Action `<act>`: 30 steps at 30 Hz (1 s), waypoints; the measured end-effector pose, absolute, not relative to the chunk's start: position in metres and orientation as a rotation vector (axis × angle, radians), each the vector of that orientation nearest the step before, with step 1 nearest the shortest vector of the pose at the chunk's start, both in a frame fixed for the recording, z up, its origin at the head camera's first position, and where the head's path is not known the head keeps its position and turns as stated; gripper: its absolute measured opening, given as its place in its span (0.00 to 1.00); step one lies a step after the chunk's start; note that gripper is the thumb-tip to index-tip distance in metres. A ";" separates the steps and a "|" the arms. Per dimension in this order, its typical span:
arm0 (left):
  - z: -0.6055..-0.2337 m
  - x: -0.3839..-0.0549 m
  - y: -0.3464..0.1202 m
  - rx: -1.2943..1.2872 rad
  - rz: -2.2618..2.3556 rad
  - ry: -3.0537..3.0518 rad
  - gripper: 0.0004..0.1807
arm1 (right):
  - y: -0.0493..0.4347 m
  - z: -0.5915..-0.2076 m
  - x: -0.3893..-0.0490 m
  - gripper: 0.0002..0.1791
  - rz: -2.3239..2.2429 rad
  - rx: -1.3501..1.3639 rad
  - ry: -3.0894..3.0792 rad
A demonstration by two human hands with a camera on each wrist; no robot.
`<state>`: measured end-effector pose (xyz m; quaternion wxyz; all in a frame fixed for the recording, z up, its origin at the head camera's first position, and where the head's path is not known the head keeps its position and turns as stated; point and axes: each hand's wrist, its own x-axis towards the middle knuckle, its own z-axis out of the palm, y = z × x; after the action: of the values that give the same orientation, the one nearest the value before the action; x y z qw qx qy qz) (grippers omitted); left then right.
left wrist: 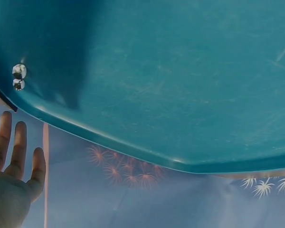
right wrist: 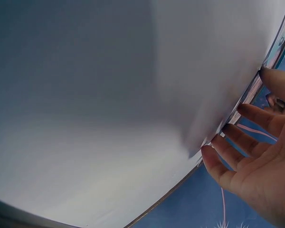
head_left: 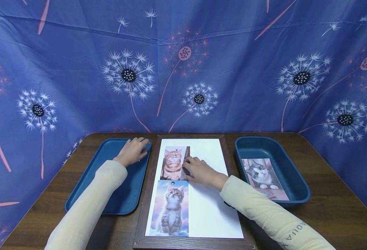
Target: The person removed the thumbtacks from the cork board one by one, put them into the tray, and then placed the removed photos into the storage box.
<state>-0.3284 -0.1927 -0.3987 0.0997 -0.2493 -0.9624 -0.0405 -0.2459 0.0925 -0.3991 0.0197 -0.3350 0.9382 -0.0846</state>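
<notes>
My left hand (head_left: 133, 151) hovers over the far right corner of a blue tray (head_left: 116, 203), its fingers loosely extended and holding nothing. Two small shiny round pieces (left wrist: 19, 76) sit together in that tray in the left wrist view, near the fingers. With spread fingertips my right hand (head_left: 203, 172) touches the right edge of an orange cat picture (head_left: 172, 163) on a white board (head_left: 210, 215). Below it on the board, a picture of a grey-white kitten (head_left: 171, 211) carries a small round silver piece (head_left: 172, 183) at its top edge.
A brown wooden frame (head_left: 230, 156) surrounds the white board. To its right, a deep blue bin (head_left: 283, 166) holds a grey-and-white cat picture (head_left: 263, 177). Everything stands on a dark wooden table (head_left: 336, 215), with a blue dandelion-print cloth (head_left: 243, 86) behind.
</notes>
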 end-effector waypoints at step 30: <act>-0.407 -0.331 -0.148 -0.883 -0.174 -2.744 0.14 | 0.093 -0.398 -0.245 0.24 -0.266 -1.038 2.908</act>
<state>-0.3313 -0.1479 -0.4074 0.1268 -0.3032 -0.9425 -0.0599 -0.2451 0.0927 -0.3983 0.0210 -0.3348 0.9381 -0.0859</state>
